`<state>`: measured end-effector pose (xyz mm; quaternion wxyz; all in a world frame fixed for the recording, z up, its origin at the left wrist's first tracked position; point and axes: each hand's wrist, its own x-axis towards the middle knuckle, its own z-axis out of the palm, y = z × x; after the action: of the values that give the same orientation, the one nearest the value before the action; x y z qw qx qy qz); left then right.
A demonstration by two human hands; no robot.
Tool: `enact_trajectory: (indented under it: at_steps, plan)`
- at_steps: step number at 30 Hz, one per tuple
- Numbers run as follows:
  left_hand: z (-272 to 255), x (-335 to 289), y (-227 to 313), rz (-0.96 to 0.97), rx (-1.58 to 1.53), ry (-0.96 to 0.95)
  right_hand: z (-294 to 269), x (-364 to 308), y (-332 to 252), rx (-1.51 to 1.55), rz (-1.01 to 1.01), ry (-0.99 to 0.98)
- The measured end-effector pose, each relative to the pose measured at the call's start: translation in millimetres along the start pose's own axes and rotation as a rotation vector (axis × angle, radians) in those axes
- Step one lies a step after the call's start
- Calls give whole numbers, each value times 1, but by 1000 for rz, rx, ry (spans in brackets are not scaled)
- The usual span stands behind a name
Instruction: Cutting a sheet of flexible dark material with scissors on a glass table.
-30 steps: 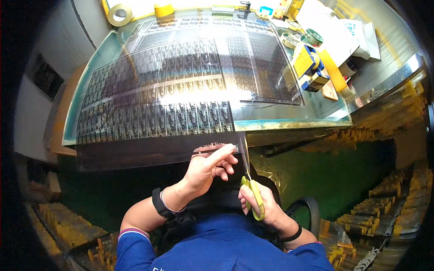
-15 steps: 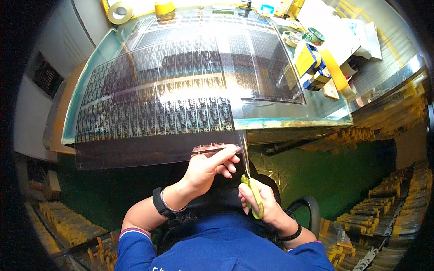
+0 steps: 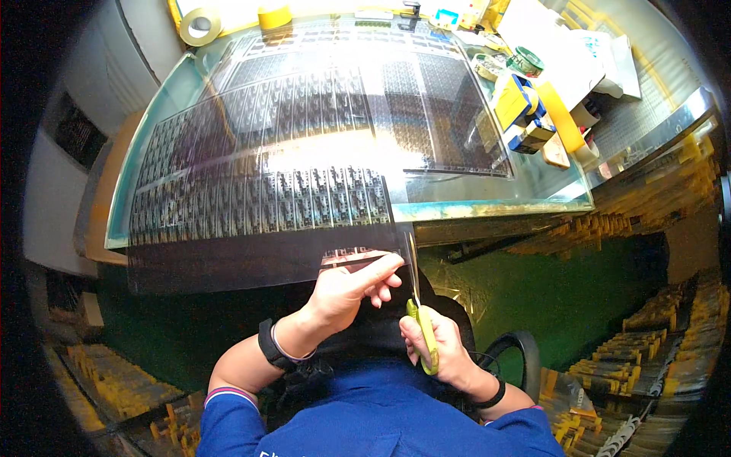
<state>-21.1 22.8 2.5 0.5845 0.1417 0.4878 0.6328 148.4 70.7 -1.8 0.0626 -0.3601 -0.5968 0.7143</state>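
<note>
A large see-through film sheet with rows of dark circuit-like patterns lies over the glass-topped table and hangs past its front edge. My left hand pinches the near right corner of this sheet between thumb and fingers. In my right hand is a pair of scissors with yellow-green handles. Their blades point away from me, along the sheet's right edge, close to my left fingertips. Whether the blades touch the film I cannot tell. Another patterned film lies flat on the table to the right.
A tape roll and a yellow roll stand at the table's far edge. To the right are a blue and yellow tape dispenser and a green roll. Racks of yellow-edged items flank the green floor.
The near edge of the film sheet has dropped slightly toward me, with my left hand still pinching it. My right hand and the scissors have shifted slightly nearer me.
</note>
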Motion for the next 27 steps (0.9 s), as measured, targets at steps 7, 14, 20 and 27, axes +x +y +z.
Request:
enact_trajectory:
  at_steps: [7, 14, 20, 27]
  plan:
    - [-2, -2, 1, -30, 14, 4, -1, -1, -2, -165, -92, 56]
    - [-4, -4, 1, -62, 21, -33, 4, -6, -14, -130, 28, 63]
    - [3, -6, 4, -35, -49, 21, 0, 8, -5, -59, -68, 10]
    - [11, 4, 7, 84, 11, 39, 28, 35, 20, 323, -353, -98]
